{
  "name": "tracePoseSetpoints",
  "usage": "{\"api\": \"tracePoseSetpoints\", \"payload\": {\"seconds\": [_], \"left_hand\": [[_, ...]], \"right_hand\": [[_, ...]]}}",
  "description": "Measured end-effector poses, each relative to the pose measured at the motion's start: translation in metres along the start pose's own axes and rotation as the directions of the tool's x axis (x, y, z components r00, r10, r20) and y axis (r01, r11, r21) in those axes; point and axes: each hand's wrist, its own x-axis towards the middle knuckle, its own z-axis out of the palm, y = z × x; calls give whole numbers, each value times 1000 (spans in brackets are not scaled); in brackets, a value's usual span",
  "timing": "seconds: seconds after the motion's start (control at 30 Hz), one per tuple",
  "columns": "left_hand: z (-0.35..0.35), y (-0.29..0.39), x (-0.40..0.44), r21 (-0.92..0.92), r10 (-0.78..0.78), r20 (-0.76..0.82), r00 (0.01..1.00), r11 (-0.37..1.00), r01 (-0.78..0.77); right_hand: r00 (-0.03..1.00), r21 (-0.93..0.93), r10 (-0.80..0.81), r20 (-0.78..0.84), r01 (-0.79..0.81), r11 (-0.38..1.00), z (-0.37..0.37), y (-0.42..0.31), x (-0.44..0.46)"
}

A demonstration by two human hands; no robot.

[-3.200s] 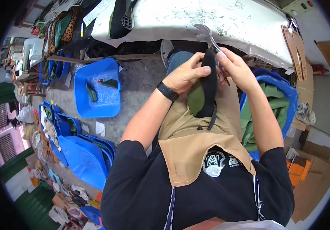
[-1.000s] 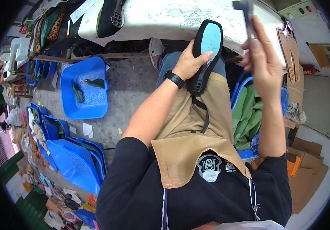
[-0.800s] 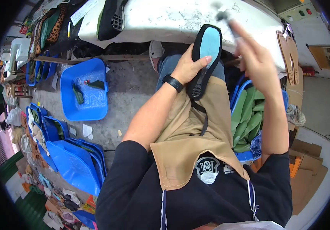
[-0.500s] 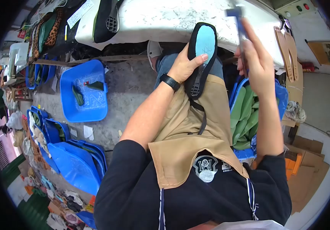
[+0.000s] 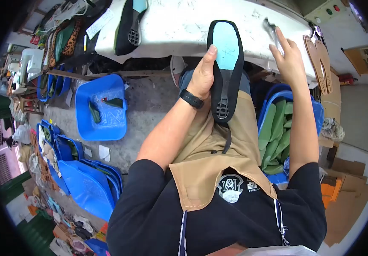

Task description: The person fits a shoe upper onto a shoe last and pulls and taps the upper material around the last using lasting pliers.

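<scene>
My left hand is wrapped around the left side of a black shoe, its thumb along the shoe's edge. The shoe's underside faces up, with a light blue panel at the far end and a black grid pattern at the near end. Over the white table, my right hand has its fingers spread. A hammer shows between and beyond those fingers, at the tabletop; its handle is partly hidden. Another black shoe with a grid patch lies at the table's left end.
A blue tub of green pieces stands beside my right leg. On the floor at left is a blue bin holding two dark green pieces. Stacked blue bins are nearer. Brown strips hang at the table's right edge.
My right hand has lowered the raised hammer to the tabletop and its fingers have spread. The black shoe has moved slightly, and my left thumb has shifted from its underside to its edge.
</scene>
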Motion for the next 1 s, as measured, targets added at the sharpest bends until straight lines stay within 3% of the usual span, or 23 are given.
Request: {"api": "tracePoseSetpoints", "payload": {"seconds": [0.07,0.1,0.17,0.23,0.37,0.4,0.43,0.47,0.5,0.53,0.67,0.7,0.77,0.83,0.87,1.0], "left_hand": [[4,17,4,-29,70,3,998,997,-70],[4,23,5,-59,115,8,993,992,-114],[5,33,7,-112,207,32,978,973,-202],[3,30,7,-90,215,-14,977,972,-215],[-16,16,7,-52,221,-149,964,972,-231],[-31,18,11,-90,172,-61,983,980,-177],[-47,22,14,-125,123,29,992,985,-119],[-59,27,16,-156,81,120,989,986,-61],[-67,28,16,-184,44,210,977,983,-4],[-64,28,14,-187,47,205,978,982,-8],[-37,22,3,-588,192,304,933,809,26],[-35,26,2,-588,186,306,934,808,32],[-35,37,-3,-272,99,287,953,962,-18],[-38,44,-6,80,36,236,971,995,-57],[-38,43,-6,78,42,232,972,995,-62],[-33,35,2,-78,149,126,981,987,-140]], "right_hand": [[986,183,-80,-148,107,977,-17,-37,-13],[992,473,52,115,-101,875,-35,-71,-32],[919,589,-83,384,-175,789,-39,-116,-64],[930,440,-1,368,-174,881,-27,-149,-84],[930,490,40,364,-228,842,-7,-154,-96],[879,710,-14,476,-375,596,-4,-146,-100],[824,812,-105,557,-513,278,-2,-137,-105],[774,784,-223,592,-618,-64,0,-129,-109],[736,630,-351,580,-677,-380,3,-126,-112],[732,628,-356,581,-681,-376,9,-127,-117],[541,266,-427,725,-791,-551,35,-136,-151],[541,264,-422,728,-789,-555,37,-138,-153],[565,344,-357,744,-781,-521,40,-141,-156],[589,420,-301,750,-776,-470,43,-143,-154],[587,420,-306,749,-779,-465,43,-142,-152],[624,220,-636,453,-770,-599,46,-117,-144]]}}
